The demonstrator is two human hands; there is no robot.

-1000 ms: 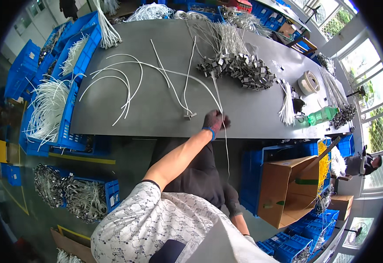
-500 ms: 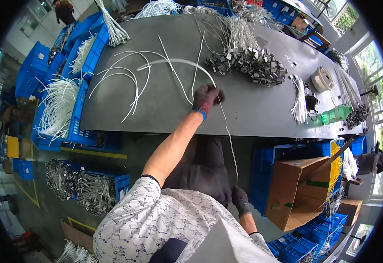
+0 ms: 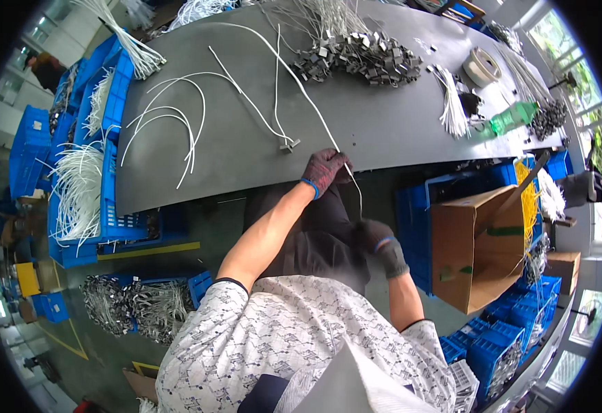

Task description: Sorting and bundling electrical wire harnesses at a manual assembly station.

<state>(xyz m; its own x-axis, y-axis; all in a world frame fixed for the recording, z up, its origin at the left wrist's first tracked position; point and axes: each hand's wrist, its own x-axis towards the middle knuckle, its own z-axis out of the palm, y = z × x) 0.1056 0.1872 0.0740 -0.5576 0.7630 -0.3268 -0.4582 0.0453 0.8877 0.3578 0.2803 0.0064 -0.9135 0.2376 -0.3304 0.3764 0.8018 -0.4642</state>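
White and slim, the tube (image 3: pixel 304 93) I'm watching remotely is bowing in one long, smooth arc over the tabletop (image 3: pixel 239 162), its near end sitting by the front edge in the L hand (image 3: pixel 326 171), w/ a thinner pale strand (image 3: pixel 360 193) hanging below, over the lap, twd the R hand (image 3: pixel 373 237). On my feed the L gloved fingers are clamping the tube; the R hand is blurring beside the strand, so I can't tell if it's gripping. Tabletop's showing smooth dk grey, glare whitening its R side; the room's stretching around it w/ a dk floor (image 3: pixel 225 234), a yellow line (image 3: pixel 149 251) and, on the R, windows (image 3: pixel 569 38). Counting, I'm seeing 1 green bottle (image 3: pixel 514 118), 1 pale roll (image 3: pixel 482 67), 1 heap of grey clips (image 3: pixel 356 58), 1 lone clip (image 3: pixel 290 145) w/ 2 straighter tubes (image 3: pixel 256 107) running to it, 1 open cardboard box (image 3: pixel 456 241) below the table. Curved tubes (image 3: pixel 203 110) are overlapping on the L, so I'm not getting a sure no.
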